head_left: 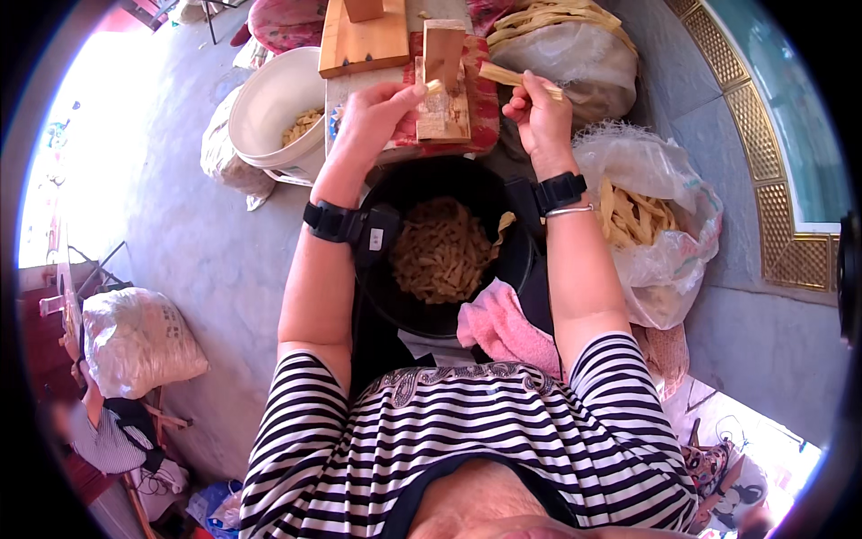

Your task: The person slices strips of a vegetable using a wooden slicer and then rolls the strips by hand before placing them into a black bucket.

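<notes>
- A stuffed white sack (144, 343), well apart from the left hand, down and to its left.
- A white bucket (254, 112), near the left hand on its left side; pale chunks (303, 128) lie low inside it.
- The desk (339, 88), reaching away beyond the left hand; a thick wooden board (364, 45) rests on it, just past that hand's knuckles.
- The left hand (384, 112), thumb and fingers drawn together in a pinch; a small yellowish piece (434, 87) is held at the tips; a dark band (332, 222) circles the wrist.
- A wooden block (444, 54) with a flat wooden base (444, 130), right beside the left hand's fingertips and between the two hands; red patterned cloth (486, 112) shows around the base.
- A black tub (375, 187), below and between both hands; many brownish-yellow strips (440, 251) are heaped in it; a pink towel (509, 328) hangs at its near right edge.
- The right hand (543, 115), fingers curled and thumb pressed over; it grips a long yellow strip (501, 75), whose free end points left toward the wooden block; a silver bangle (571, 210) sits below its wristband (559, 192).
- A bulging sack (584, 85), just beyond the right hand; long yellow strips (561, 20) lie across its top.
- A clear plastic bag (696, 193), to the right hand's lower right; more yellow strips (633, 216) fill its mouth.
</notes>
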A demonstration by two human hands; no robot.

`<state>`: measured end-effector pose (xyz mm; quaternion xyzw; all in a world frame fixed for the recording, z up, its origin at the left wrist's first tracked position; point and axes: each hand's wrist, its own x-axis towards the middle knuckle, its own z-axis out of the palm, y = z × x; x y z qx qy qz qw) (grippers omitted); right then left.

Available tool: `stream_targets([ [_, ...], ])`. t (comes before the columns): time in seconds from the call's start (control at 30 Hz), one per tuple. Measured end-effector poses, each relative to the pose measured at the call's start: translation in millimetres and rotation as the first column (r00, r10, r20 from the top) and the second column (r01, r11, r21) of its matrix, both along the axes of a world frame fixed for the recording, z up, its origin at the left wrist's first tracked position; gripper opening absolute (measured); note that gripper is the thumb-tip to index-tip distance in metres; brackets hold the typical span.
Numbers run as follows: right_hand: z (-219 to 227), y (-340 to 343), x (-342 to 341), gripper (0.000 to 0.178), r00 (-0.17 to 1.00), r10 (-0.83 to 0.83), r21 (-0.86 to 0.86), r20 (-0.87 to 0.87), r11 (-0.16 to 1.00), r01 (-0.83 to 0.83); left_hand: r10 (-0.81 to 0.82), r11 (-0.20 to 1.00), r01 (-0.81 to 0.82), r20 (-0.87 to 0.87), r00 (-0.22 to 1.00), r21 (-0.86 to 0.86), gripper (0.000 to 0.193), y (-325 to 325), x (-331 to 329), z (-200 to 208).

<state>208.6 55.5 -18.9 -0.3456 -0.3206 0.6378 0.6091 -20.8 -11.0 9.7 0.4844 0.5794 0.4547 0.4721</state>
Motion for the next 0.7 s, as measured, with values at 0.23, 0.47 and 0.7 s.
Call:
stream_targets([
  [0.23, 23.2, -25.2, 14.4, 0.02, 0.918, 0.268, 0.162, -0.292, 0.96, -0.228, -0.078, 0.94, 0.306, 0.783, 0.618, -0.148, 0.061, -35.3, 9.2, 4.8],
  [0.47, 33.6, -65.3, 3.4, 0.017, 0.868, 0.49, 0.207, -0.085, 0.861, -0.465, -0.206, 0.95, 0.244, 0.197, 0.959, -0.193, 0.056, -68.0, 17.8, 18.4],
  [0.7, 30.3, -108.5, -29.9, 0.018, 0.765, 0.502, 0.097, 0.403, 0.808, -0.582, -0.29, 0.957, 0.285, -0.208, 0.934, -0.054, 0.023, -86.3, 5.4, 26.8],
])
